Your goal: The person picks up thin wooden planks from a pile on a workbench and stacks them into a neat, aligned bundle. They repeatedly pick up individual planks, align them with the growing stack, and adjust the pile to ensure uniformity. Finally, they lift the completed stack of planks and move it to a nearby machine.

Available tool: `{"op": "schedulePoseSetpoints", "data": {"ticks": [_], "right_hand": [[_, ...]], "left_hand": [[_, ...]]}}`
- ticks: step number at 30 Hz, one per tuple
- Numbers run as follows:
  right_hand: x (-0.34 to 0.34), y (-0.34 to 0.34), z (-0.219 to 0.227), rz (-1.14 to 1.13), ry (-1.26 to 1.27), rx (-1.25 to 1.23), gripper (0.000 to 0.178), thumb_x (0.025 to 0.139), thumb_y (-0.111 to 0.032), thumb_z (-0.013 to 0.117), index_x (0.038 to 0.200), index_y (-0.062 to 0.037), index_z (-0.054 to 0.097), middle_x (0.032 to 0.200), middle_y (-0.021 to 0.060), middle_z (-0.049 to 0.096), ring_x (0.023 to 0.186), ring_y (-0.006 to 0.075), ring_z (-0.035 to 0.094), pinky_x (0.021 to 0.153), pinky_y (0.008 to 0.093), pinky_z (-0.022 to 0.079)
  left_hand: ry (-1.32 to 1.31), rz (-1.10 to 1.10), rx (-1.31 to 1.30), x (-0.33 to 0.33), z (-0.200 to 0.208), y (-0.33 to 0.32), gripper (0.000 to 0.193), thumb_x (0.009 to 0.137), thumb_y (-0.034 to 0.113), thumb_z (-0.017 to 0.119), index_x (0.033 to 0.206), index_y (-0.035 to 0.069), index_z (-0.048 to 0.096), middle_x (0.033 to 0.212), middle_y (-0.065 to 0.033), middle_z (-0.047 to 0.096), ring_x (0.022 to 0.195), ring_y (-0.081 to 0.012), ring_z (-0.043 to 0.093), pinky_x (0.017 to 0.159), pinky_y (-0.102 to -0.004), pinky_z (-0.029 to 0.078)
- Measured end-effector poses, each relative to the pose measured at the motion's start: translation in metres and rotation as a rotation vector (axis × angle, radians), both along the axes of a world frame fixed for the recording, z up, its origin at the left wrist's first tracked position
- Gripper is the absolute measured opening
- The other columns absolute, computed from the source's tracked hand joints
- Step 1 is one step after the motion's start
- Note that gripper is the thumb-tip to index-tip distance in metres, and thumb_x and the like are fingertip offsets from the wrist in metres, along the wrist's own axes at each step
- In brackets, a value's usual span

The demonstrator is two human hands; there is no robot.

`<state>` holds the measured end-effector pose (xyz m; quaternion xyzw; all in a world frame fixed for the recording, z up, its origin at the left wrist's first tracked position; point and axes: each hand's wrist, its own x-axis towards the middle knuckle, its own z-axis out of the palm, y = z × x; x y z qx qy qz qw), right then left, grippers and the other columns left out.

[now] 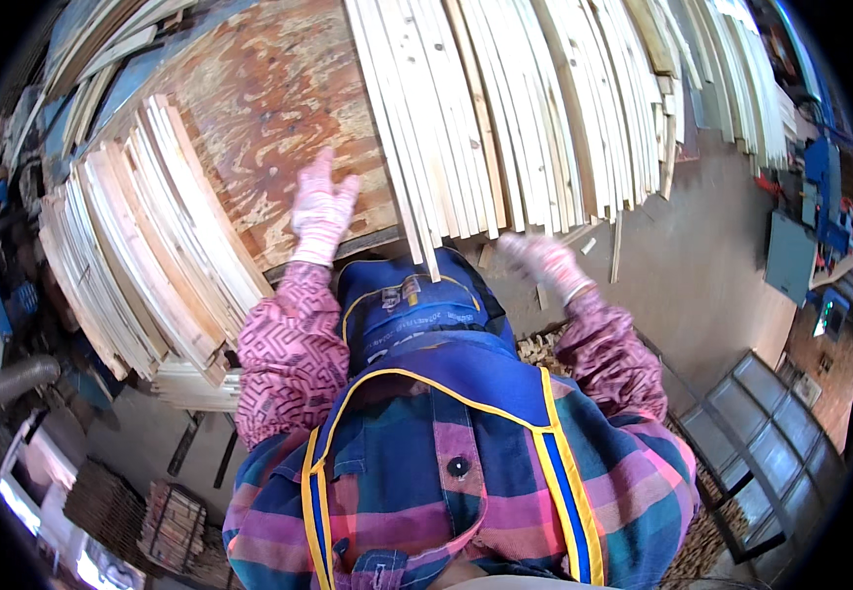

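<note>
My left hand (322,208), in a pale pinkish glove, is over the bare part of a plywood board (269,93). Its fingers are apart and nothing is in them. To its right lie long pale wooden strips (426,108) side by side, two of them jutting toward my blue apron (416,305). My right hand (546,264), gloved alike, is just off the near ends of the strips. Motion smears its fingers, so their grip cannot be made out. Patterned pink sleeves cover both forearms.
A second stack of wooden strips (151,236) lies on the left of the board. At the right stand a grey-green metal box (790,256) and a metal-framed rack (761,433). Bundled wood pieces (173,521) are at the lower left, with a grey pipe (15,382) above them.
</note>
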<state>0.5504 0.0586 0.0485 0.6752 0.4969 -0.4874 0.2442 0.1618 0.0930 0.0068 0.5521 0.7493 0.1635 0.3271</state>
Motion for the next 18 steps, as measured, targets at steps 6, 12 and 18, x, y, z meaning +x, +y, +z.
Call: {"op": "schedulePoseSetpoints", "data": {"ticks": [6,12,18], "right_hand": [[-0.092,-0.065,-0.036,-0.780,0.422,0.174,0.065,0.095,-0.047,0.070,0.137,0.0016,0.059,0.124,0.0175,0.069,0.106,0.0248,0.069,0.089,0.0369,0.056],[-0.097,-0.050,0.005,-0.460,0.323,0.318,0.050,0.095,-0.043,0.057,0.128,-0.0050,0.064,0.126,0.0215,0.068,0.120,0.0364,0.064,0.104,0.0445,0.049],[-0.098,0.022,0.029,-0.182,0.078,0.661,0.064,0.089,-0.039,0.064,0.142,-0.0059,0.050,0.135,0.0227,0.061,0.129,0.0371,0.057,0.110,0.0426,0.045]], "left_hand": [[-0.188,-0.009,-0.125,0.056,-0.020,0.000,0.074,0.091,0.035,0.073,0.152,0.005,0.045,0.147,-0.0210,0.052,0.134,-0.0332,0.054,0.112,-0.0411,0.043],[-0.184,-0.132,-0.062,0.032,-0.022,0.010,0.065,0.091,0.033,0.073,0.147,0.008,0.052,0.141,-0.0196,0.059,0.129,-0.0319,0.058,0.111,-0.0401,0.044],[-0.219,-0.109,-0.058,0.043,-0.025,0.012,0.070,0.090,0.041,0.071,0.149,0.010,0.049,0.145,-0.0200,0.054,0.133,-0.0350,0.054,0.112,-0.0426,0.042]]}}
